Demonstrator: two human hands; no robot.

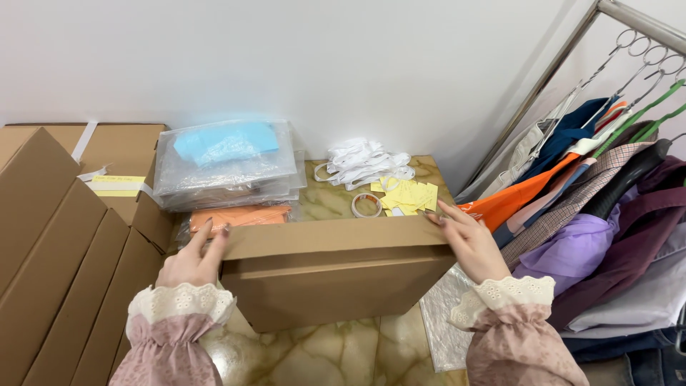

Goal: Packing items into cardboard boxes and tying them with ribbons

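A brown cardboard box (332,268) stands on a marbled tabletop (336,354) in front of me. My left hand (191,259) grips the box's left top edge, fingers curled over it. My right hand (464,239) presses flat against the box's right end, fingers spread along the top flap. Both wrists show pink sleeves with white lace cuffs.
Behind the box lie clear bags of blue and orange items (227,166), white straps (363,163), yellow tags (407,196) and a tape roll (366,205). Flat cardboard boxes (61,236) stack at left. A clothes rack (607,171) crowds the right.
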